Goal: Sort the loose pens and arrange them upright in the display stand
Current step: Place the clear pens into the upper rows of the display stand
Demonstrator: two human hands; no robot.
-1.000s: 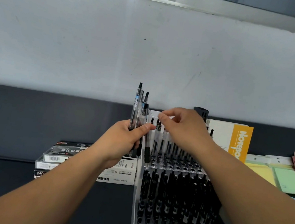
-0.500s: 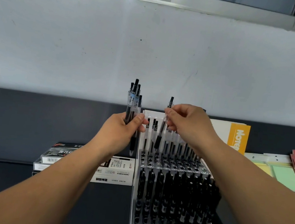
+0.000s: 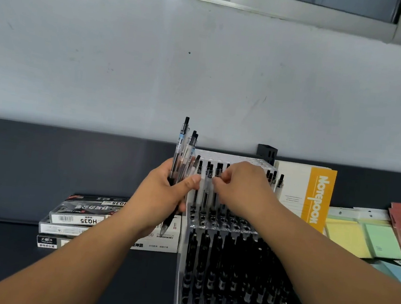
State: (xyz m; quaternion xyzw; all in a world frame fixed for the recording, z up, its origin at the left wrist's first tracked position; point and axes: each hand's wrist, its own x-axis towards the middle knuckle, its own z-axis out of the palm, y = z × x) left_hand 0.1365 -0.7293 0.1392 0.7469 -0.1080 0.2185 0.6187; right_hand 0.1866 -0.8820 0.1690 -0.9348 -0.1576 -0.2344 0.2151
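counter (image 3: 6, 267): left hand (image 3: 161, 197) grips pens (image 3: 181, 149); right hand (image 3: 242, 189) (hold unclear).

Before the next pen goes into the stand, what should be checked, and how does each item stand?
1. Left hand grips the bundle of loose pens securely: ok.
2. Pen by the right hand stands upright in the display stand, upper tier: ok.
3. Right hand free of that pen: cannot tell.
4. Empty holes open in the upper tier's front rows: ok.
5. Room in the lower tier: cannot tell, black pens crowd it.
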